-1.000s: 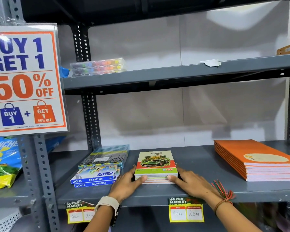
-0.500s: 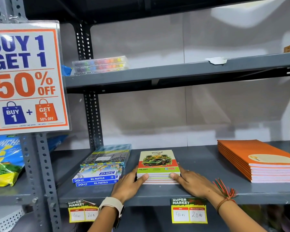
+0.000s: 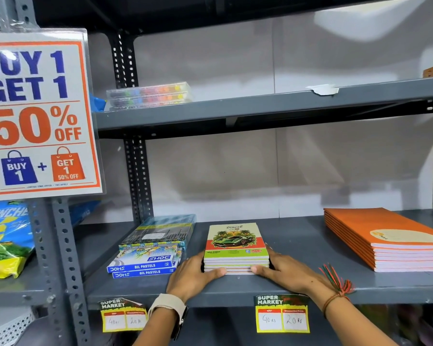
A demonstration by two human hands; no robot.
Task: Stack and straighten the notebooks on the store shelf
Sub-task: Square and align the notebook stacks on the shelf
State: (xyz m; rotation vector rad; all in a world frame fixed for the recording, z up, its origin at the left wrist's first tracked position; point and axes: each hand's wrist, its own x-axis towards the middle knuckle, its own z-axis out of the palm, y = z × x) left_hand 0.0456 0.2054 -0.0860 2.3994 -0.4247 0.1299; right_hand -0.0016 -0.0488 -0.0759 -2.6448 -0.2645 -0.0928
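Since a second ago the hands have closed in slightly on the stack of small notebooks [image 3: 236, 248]; thumbs now reach further across its front edge, and the stack looks squarer than before.

The stack sits on the grey shelf [image 3: 298, 236], near the front edge, about midway between the boxes of oil pastels [image 3: 145, 265] on its left and a pile of orange notebooks [image 3: 388, 239] well apart on its right. Top cover shows a green car under palm trees.

Left hand [image 3: 190, 277]: fingers against the left side of the stack, thumb across the lower front edge. Partly curled, pressing on the stack, not lifting it. A pale watch [image 3: 169, 307] is on that wrist.

Right hand [image 3: 284, 272]: mirrors the left, fingers along the right side, thumb on the front edge, touching the stack. Red and green threads [image 3: 335, 283] are tied at that wrist.

The notebooks lie flat, edges close to aligned; lower ones show a slight offset at the front.

Behind the pastels lies a clear-wrapped pack [image 3: 160, 233]. Upper shelf holds a clear case of coloured pens [image 3: 148, 96]. A sale sign [image 3: 38, 113] hangs on the left upright. Yellow price tags [image 3: 281, 315] are fixed below the shelf lip.
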